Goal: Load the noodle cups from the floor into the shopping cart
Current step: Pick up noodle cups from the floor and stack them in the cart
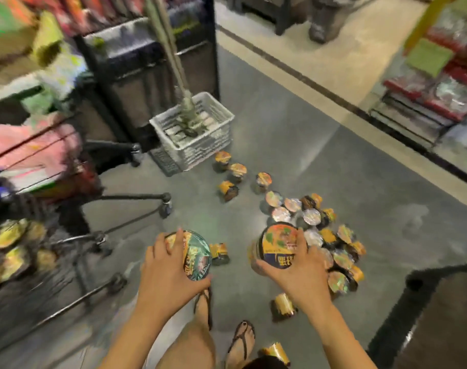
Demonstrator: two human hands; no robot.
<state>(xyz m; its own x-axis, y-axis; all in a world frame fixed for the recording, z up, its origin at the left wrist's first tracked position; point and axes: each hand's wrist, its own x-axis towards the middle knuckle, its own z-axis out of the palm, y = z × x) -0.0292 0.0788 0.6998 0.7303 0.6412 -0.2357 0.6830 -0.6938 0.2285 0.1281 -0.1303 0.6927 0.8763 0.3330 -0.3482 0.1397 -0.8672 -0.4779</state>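
You are gripping one noodle cup [197, 255] in your left hand [168, 272] and another cup [279, 245] in your right hand [297, 272], fingers curled round each. More cups [322, 235] are lying on the floor [293, 129]. The next move seems to be swinging left to the shopping cart [27, 235].
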